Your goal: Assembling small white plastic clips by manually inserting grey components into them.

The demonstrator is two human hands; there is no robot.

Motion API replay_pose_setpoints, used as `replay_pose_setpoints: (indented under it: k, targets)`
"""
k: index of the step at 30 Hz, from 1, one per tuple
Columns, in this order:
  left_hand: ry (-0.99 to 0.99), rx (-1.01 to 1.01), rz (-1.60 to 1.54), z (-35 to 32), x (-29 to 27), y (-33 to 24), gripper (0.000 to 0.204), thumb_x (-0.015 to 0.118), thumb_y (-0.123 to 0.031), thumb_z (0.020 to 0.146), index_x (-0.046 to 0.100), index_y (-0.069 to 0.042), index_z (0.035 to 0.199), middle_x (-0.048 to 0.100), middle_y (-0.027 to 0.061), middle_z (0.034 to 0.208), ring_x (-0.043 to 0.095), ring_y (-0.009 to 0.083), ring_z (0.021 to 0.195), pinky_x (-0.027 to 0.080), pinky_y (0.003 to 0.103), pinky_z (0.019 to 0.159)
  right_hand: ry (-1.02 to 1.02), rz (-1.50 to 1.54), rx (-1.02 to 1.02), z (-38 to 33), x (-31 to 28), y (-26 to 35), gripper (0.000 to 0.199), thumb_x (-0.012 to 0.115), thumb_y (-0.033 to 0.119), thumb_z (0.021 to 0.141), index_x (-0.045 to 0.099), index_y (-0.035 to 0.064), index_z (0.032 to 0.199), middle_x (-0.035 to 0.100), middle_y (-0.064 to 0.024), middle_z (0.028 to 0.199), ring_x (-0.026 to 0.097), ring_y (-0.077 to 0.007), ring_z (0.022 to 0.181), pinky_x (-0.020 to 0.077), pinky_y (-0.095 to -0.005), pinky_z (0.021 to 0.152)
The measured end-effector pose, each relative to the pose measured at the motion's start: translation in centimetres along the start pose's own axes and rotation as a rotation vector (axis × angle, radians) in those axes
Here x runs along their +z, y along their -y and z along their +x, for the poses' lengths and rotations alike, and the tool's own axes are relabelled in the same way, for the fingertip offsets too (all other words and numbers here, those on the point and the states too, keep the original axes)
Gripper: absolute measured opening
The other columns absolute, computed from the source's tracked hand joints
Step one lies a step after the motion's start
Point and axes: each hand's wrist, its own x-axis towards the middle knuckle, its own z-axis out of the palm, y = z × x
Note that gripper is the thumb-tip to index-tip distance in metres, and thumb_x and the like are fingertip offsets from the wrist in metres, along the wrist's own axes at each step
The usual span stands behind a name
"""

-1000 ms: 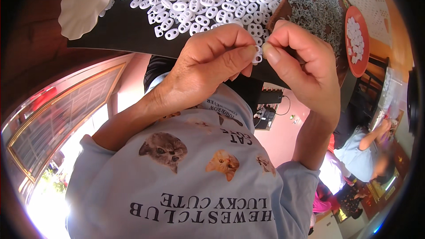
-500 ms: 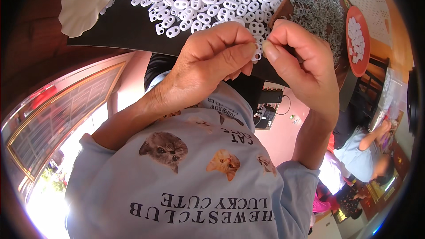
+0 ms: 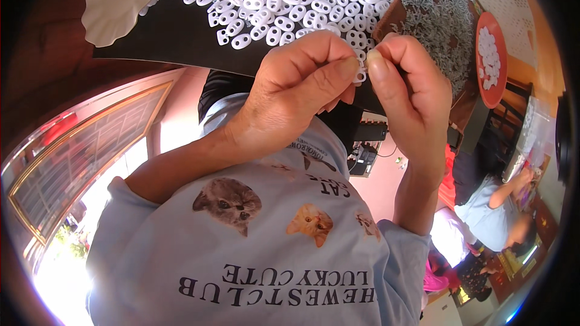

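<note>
My left hand [image 3: 296, 90] and my right hand [image 3: 411, 90] meet fingertip to fingertip in the upper middle of the view. Together they pinch a small white oval plastic piece [image 3: 360, 76] with holes in it. Just beyond the fingers, a pile of several like white pieces [image 3: 290, 0] lies spread over a black sheet [image 3: 175, 36]. My forearms come up from a light blue shirt printed with cat pictures.
A white scalloped plate [image 3: 118, 0] sits at the sheet's left end. Right of the white pile lies a heap of small grey parts [image 3: 441, 18], and beyond it a red dish [image 3: 490, 60] holding white pieces. Another person [image 3: 495, 217] sits at the lower right.
</note>
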Motion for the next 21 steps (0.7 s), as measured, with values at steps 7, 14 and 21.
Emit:
replay_pose_setpoints:
  k: [7, 14, 21]
  targets:
    - [-0.024, -0.002, 0.004, -0.1, -0.2, 0.0, 0.016, 0.048, -0.017, 0.098, 0.055, -0.003, 0.096, 0.054, 0.0026, 0.078, 0.045, 0.0075, 0.066, 0.034, 0.022, 0.059, -0.062, -0.038, -0.02, -0.3, 1.0, 0.0, 0.007, 0.058, 0.005, 0.091, 0.055, -0.0008, 0.089, 0.049, 0.0023, 0.076, 0.04, -0.0044, 0.067, 0.0337, -0.0182, 0.059]
    - [-0.061, 0.047, 0.115, -0.1, -0.2, 0.2, 0.016, 0.048, -0.019, 0.099, 0.053, -0.004, 0.096, 0.052, 0.0004, 0.077, 0.044, 0.0069, 0.066, 0.034, 0.021, 0.059, -0.157, -0.033, -0.117, -0.3, 2.2, -0.6, 0.008, 0.06, 0.001, 0.088, 0.052, 0.0, 0.086, 0.05, -0.005, 0.067, 0.044, -0.0122, 0.054, 0.0372, -0.0259, 0.049]
    - [-0.068, 0.025, 0.179, -0.1, -0.2, 0.0, 0.015, 0.048, -0.019, 0.1, 0.052, -0.005, 0.095, 0.05, -0.0019, 0.075, 0.04, 0.0053, 0.065, 0.033, 0.02, 0.058, -0.21, -0.133, -0.149, -0.3, 3.1, -0.5, 0.008, 0.058, 0.001, 0.088, 0.051, -0.0002, 0.086, 0.049, -0.0075, 0.067, 0.045, -0.0185, 0.054, 0.0381, -0.0299, 0.051]
